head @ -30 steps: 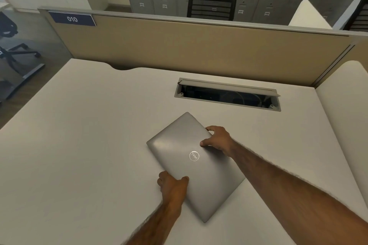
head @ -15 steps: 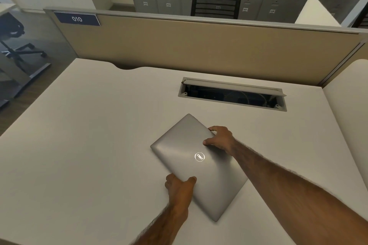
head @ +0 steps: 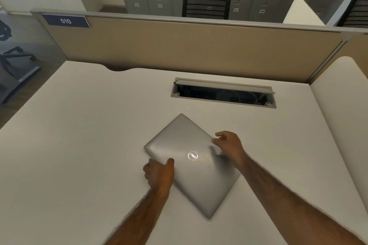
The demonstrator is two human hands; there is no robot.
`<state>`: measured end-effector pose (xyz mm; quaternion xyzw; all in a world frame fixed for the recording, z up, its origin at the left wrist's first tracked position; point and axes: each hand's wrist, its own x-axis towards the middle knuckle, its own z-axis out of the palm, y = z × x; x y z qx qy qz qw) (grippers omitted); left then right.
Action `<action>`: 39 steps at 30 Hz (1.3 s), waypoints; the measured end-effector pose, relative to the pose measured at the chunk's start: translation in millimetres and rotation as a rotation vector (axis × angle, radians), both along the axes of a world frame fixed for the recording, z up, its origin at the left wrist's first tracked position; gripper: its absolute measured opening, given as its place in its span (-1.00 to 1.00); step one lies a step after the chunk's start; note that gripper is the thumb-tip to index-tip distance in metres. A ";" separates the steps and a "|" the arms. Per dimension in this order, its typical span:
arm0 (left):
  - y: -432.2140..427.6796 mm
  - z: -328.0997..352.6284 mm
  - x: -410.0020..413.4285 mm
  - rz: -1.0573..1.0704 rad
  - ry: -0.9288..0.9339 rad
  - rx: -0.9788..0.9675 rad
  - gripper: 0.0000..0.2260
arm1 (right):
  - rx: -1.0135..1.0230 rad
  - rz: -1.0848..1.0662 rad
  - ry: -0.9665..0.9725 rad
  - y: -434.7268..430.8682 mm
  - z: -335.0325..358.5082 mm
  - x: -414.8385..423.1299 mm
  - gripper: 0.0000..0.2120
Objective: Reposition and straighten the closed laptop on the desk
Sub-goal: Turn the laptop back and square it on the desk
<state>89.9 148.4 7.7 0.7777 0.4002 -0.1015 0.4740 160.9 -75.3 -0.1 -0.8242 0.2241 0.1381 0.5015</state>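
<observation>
A closed silver laptop with a round logo on its lid lies on the white desk, turned diagonally so that one corner points away from me. My left hand grips its near-left edge, thumb on the lid. My right hand holds the far-right edge with the fingers curled over it, slightly blurred by motion.
An open cable tray is cut into the desk behind the laptop. A tan partition with a "010" label closes the back; a side panel stands at the right. Grey lockers and a black chair lie beyond.
The laptop has turned a little further into a diamond pose. My left hand has slid along the near-left edge and my right hand has shifted along the far-right edge.
</observation>
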 end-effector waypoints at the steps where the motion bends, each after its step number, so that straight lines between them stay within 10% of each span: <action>1: 7.8 0.9 9.6 -0.021 -0.028 0.047 -0.40 | -0.026 -0.053 -0.016 -10.5 0.2 -10.0 -0.64; 15: 25.1 -3.5 97.5 -0.655 0.011 0.370 -0.61 | -0.037 -0.303 0.233 5.7 -17.6 -139.3 -0.33; 39: 50.2 -16.1 123.8 -0.693 -0.045 0.266 -0.55 | 0.108 -0.488 0.067 30.0 -22.8 -130.9 -0.43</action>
